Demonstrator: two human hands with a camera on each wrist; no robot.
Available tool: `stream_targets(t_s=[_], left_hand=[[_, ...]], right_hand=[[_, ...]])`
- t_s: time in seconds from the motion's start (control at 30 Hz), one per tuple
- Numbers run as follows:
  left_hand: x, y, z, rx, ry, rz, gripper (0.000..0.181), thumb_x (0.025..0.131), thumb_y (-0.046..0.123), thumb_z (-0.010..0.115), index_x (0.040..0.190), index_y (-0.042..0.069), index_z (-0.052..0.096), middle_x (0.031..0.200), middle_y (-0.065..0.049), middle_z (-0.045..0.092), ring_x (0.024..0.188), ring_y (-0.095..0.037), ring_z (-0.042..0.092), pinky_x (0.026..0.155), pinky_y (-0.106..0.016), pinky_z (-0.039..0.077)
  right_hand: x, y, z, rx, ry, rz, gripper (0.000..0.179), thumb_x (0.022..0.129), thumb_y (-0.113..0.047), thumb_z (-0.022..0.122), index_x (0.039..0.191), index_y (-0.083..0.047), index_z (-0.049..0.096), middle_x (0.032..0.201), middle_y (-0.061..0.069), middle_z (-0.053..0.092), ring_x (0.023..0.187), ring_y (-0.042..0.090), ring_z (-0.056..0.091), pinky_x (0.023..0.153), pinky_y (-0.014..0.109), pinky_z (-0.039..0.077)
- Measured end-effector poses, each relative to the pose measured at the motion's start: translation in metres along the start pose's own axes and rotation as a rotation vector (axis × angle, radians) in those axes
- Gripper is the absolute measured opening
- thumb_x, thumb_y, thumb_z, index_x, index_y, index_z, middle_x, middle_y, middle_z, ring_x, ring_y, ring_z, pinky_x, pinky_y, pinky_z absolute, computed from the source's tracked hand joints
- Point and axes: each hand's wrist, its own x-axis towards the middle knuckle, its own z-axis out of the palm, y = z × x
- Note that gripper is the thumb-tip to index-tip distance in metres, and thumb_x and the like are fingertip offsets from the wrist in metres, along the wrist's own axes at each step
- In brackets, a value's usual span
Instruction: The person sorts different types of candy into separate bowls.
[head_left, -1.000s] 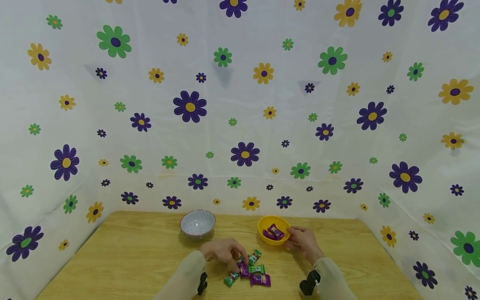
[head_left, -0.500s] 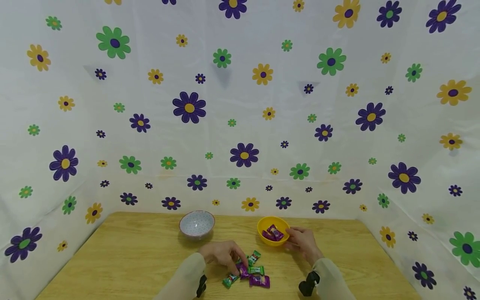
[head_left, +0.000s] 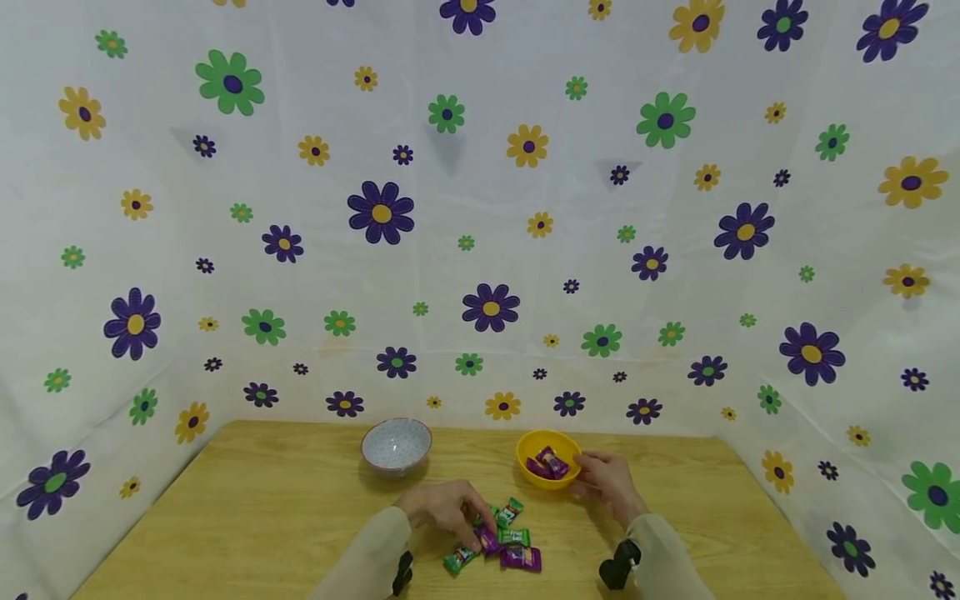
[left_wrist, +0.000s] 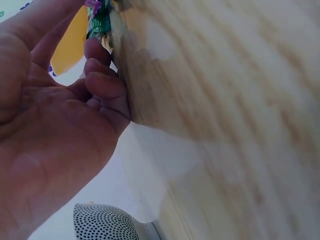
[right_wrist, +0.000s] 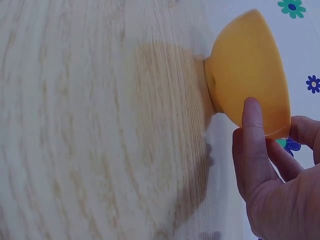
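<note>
My left hand (head_left: 448,510) is over the wrapped candies, its thumb and index finger pinching a purple-wrapped candy (head_left: 489,540) on the table. Close around it lie green candies (head_left: 513,537) and another purple candy. In the left wrist view the other fingers of my left hand (left_wrist: 60,115) curl near the tabletop, and the pinching fingertips run out of frame. My right hand (head_left: 609,485) holds the right side of a yellow bowl (right_wrist: 247,70), thumb at the rim and fingers against the outer wall. Inside that bowl are purple candies (head_left: 553,462).
A patterned grey-white bowl (head_left: 396,448) with a reddish rim stands at the back, left of the yellow one. The wooden table (head_left: 247,508) is backed by a white flowered cloth (head_left: 480,183) on three sides.
The left fingers have shifted slightly at the purple candy, and the green candy beside the thumb sits a little further left. The right hand and both bowls have stayed put.
</note>
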Motion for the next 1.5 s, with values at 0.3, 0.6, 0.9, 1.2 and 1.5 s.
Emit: stream_targets(t_s=[0.3, 0.6, 0.9, 1.2, 1.5], left_hand=[[0.0, -0.002, 0.002, -0.005, -0.003, 0.017, 0.02, 0.08, -0.002, 0.076, 0.098, 0.007, 0.078, 0.065, 0.002, 0.055, 0.057, -0.008, 0.043, 0.05, -0.018, 0.036], [-0.001, 0.005, 0.002, 0.048, 0.021, 0.003, 0.02, 0.079, -0.001, 0.078, 0.097, 0.007, 0.077, 0.07, 0.002, 0.057, 0.062, -0.009, 0.045, 0.054, -0.018, 0.036], [-0.001, -0.002, -0.002, 0.025, 0.004, 0.061, 0.018, 0.084, 0.002, 0.074, 0.102, 0.004, 0.076, 0.072, 0.001, 0.057, 0.062, -0.009, 0.044, 0.055, -0.017, 0.036], [0.0, -0.004, -0.006, -0.025, 0.099, 0.026, 0.017, 0.086, 0.01, 0.074, 0.104, 0.01, 0.074, 0.077, 0.001, 0.056, 0.072, -0.012, 0.046, 0.064, -0.021, 0.037], [0.013, 0.002, -0.01, -0.004, 0.233, 0.072, 0.017, 0.091, 0.02, 0.07, 0.107, 0.015, 0.073, 0.077, 0.0, 0.053, 0.072, -0.014, 0.045, 0.064, -0.024, 0.036]], right_hand=[[-0.001, 0.001, 0.001, -0.002, 0.0, -0.002, 0.042, 0.098, -0.016, 0.059, 0.131, 0.011, 0.054, 0.125, 0.032, 0.06, 0.082, 0.021, 0.07, 0.074, 0.032, 0.061], [0.001, -0.001, 0.001, -0.017, 0.013, 0.016, 0.041, 0.098, -0.017, 0.059, 0.13, 0.009, 0.055, 0.125, 0.032, 0.06, 0.08, 0.019, 0.069, 0.073, 0.03, 0.06], [0.001, -0.001, 0.001, -0.015, 0.017, 0.022, 0.041, 0.098, -0.016, 0.059, 0.13, 0.009, 0.055, 0.125, 0.032, 0.06, 0.08, 0.019, 0.069, 0.073, 0.031, 0.06], [0.002, 0.0, 0.002, -0.01, 0.019, 0.027, 0.041, 0.098, -0.016, 0.06, 0.13, 0.009, 0.055, 0.125, 0.032, 0.06, 0.084, 0.022, 0.07, 0.073, 0.031, 0.061], [0.003, -0.001, 0.002, -0.018, 0.017, 0.029, 0.043, 0.098, -0.017, 0.059, 0.131, 0.009, 0.053, 0.128, 0.032, 0.058, 0.083, 0.021, 0.07, 0.072, 0.029, 0.06]])
